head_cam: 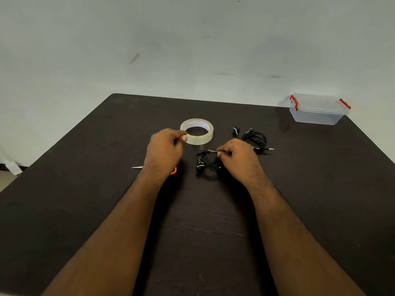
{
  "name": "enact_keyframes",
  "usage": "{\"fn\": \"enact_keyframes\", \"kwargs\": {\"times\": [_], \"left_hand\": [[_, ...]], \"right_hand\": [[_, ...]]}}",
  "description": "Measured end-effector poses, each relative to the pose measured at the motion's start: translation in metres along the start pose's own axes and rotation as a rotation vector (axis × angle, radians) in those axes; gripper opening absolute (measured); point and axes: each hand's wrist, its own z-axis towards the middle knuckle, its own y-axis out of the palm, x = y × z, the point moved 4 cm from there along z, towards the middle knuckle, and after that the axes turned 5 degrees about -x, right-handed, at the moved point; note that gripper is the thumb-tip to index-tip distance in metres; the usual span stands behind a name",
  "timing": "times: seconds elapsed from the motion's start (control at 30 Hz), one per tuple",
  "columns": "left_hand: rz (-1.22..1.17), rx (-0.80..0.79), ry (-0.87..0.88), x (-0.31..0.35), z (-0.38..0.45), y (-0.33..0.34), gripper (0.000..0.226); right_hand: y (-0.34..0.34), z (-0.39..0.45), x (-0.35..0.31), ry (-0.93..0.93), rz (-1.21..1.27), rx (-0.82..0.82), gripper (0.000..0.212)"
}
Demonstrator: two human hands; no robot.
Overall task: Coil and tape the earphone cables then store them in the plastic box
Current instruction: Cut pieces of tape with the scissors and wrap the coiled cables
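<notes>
2 hands (163, 149) (236, 155) curled — right pinches black coiled cable (206, 161), left touches glossy tape ring (197, 131)

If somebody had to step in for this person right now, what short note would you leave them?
Left hand: fingers curled at the near rim of the tape roll; whether it grips the roll is unclear.
Right hand: pinches the coiled earphone bundle.
Second earphone coil lies behind it on the table. Scissors lie mostly hidden under the left wrist.
Plastic box, far right, lid on.
Done: both cables coiled.
Left: tape them, open the box, store them.
</notes>
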Motion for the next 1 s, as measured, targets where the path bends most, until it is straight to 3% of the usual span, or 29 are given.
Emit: {"fn": "enact_keyframes", "kwargs": {"times": [0.2, 0.43, 0.57, 0.67, 0.83, 1.0], "left_hand": [[0.159, 0.139, -0.079, -0.03, 0.01, -0.019, 0.028], [0.208, 0.017, -0.257, -0.05, 0.012, -0.018, 0.051], [0.161, 0.0, -0.255, -0.045, 0.013, -0.027, 0.043], [0.187, -0.11, -0.217, -0.036, 0.011, -0.038, 0.034], [0.229, -0.388, -0.226, -0.037, 0.0, -0.042, 0.037], [0.261, -0.17, -0.196, -0.033, 0.005, -0.034, 0.026]], "right_hand": [[-0.004, -0.003, 0.004, 0.085, 0.112, -0.024, 0.018], [-0.003, -0.001, -0.003, 0.081, 0.232, 0.037, 0.012], [0.002, 0.004, -0.016, 0.024, 0.216, 0.032, 0.011], [0.007, 0.012, -0.022, -0.025, 0.172, 0.018, 0.012], [0.01, 0.034, -0.028, -0.109, 0.015, -0.062, 0.018], [0.0, 0.04, -0.017, -0.149, -0.09, -0.081, 0.017]]}}
